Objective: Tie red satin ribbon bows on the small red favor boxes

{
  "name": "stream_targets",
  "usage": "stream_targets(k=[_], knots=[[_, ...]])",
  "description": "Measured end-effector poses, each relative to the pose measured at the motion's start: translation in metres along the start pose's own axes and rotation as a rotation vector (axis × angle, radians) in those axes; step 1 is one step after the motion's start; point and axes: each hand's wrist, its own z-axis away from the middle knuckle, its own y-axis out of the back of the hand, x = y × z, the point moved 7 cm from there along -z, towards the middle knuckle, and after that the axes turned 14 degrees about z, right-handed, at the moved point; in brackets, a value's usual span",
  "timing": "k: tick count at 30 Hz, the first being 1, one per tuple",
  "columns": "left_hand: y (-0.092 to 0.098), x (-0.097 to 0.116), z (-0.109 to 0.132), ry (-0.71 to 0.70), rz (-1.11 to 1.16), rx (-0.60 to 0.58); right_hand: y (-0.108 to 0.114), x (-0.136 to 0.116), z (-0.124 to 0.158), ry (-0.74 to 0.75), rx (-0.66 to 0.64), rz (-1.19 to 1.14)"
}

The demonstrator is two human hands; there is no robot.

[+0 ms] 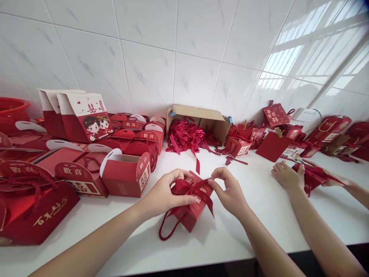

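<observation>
A small red gift box (192, 211) with a cord handle lies on the white counter (245, 231) in front of me. A dark red ribbon bow (191, 188) sits on its top. My left hand (165, 196) pinches the bow's left loop, fingers closed. My right hand (229, 192) pinches the bow's right end, fingers closed too. Both hands rest against the box.
Several open red boxes (127, 173) crowd the left. A cardboard carton (201, 119) spilling red ribbons (184, 136) lies at the back. Another person's hands (288, 177) hold a red box (313, 177) at right. More red boxes and bags (273, 144) stand behind.
</observation>
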Motion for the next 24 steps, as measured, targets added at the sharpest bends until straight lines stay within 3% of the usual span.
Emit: stream_targets(k=[5,11,14,17,19,20,22,24], knots=[[0.004,-0.010,-0.001,0.012,0.359,0.026,-0.006,-0.023,0.011,0.170,-0.222,-0.021],[0.007,-0.024,0.002,-0.009,0.535,0.071,-0.020,-0.049,0.022,0.287,-0.446,0.098],[0.011,-0.034,0.003,0.039,0.532,0.139,-0.009,-0.048,0.024,0.282,-0.470,0.143],[0.014,-0.040,0.002,0.093,0.517,0.170,0.014,-0.027,0.025,0.231,-0.494,0.217],[0.017,-0.039,0.001,0.093,0.506,0.188,0.039,0.005,0.021,0.102,-0.448,0.359],[0.018,-0.038,0.001,0.084,0.500,0.197,0.056,0.026,0.016,-0.016,-0.356,0.494],[0.020,-0.036,0.000,0.071,0.482,0.209,0.103,0.063,0.008,-0.304,0.006,0.834],[0.020,-0.035,0.000,0.074,0.458,0.205,0.124,0.083,-0.001,-0.396,0.213,0.948]])
